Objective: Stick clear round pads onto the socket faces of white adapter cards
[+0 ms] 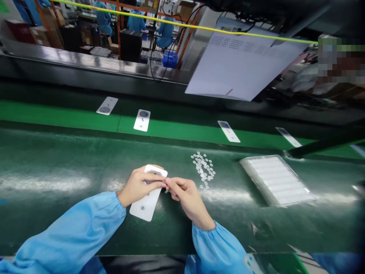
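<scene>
My left hand (138,186) is closed around the upper part of a white rectangular panel (151,209) with rounded corners. Its thumb and forefinger lie across the panel's front, partly hiding a grey round area. Lower on the panel is a small dark pattern. My right hand (184,192) is pinched at the panel's right edge, its fingertips meeting those of the left. Whatever lies between these fingertips is too small and covered to name. To the right, a scattered pile of small clear round discs (203,167) lies on the green work surface (71,163).
Beyond the work surface, several similar white panels (142,120) lie spaced along a bright green strip (176,129). A clear-wrapped white tray (278,179) rests at right, near a dark bar (322,140). A white sheet (230,64) hangs above. People in blue (137,22) sit farther back.
</scene>
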A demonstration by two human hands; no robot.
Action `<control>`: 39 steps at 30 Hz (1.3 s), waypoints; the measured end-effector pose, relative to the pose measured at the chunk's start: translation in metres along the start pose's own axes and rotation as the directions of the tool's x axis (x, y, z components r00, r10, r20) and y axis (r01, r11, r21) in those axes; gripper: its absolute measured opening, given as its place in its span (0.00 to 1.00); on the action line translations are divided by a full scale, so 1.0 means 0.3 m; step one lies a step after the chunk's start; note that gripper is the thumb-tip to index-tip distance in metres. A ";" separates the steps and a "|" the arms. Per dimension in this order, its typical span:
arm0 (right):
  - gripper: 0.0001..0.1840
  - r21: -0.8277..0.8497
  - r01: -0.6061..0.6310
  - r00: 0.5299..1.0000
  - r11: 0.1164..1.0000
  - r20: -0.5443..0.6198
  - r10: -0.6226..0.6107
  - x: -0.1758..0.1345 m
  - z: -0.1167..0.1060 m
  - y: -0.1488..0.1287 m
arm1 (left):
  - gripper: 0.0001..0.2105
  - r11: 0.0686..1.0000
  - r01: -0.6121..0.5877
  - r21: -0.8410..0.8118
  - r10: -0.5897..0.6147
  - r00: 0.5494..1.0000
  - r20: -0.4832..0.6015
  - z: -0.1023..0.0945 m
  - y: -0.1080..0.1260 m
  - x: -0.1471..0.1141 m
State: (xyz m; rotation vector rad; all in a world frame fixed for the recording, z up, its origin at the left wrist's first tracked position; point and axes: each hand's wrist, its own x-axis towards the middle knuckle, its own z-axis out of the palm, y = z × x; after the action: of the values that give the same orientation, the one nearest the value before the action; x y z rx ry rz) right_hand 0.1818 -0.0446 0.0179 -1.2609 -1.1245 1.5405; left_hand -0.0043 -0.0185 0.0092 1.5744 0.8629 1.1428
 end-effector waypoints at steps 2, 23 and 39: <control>0.25 0.002 -0.001 1.000 1.000 0.017 0.001 0.000 -0.003 -0.003 | 0.05 1.000 0.006 0.004 -0.006 1.000 0.002 -0.003 0.000 0.001; 0.24 -0.176 0.015 0.990 0.984 0.141 0.010 -0.010 -0.026 -0.043 | 0.08 1.000 -0.017 0.002 0.016 0.996 0.093 -0.011 -0.008 0.001; 0.22 -0.187 0.068 0.992 0.980 0.114 -0.047 -0.016 0.003 -0.057 | 0.09 0.994 0.038 0.104 -0.033 0.998 -0.049 -0.007 -0.012 -0.001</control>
State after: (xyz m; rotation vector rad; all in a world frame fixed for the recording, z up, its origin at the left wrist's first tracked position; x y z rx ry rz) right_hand 0.1828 -0.0451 0.0356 -1.2699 -1.3950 1.5010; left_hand -0.0066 -0.0171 0.0059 1.6163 0.9927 1.1292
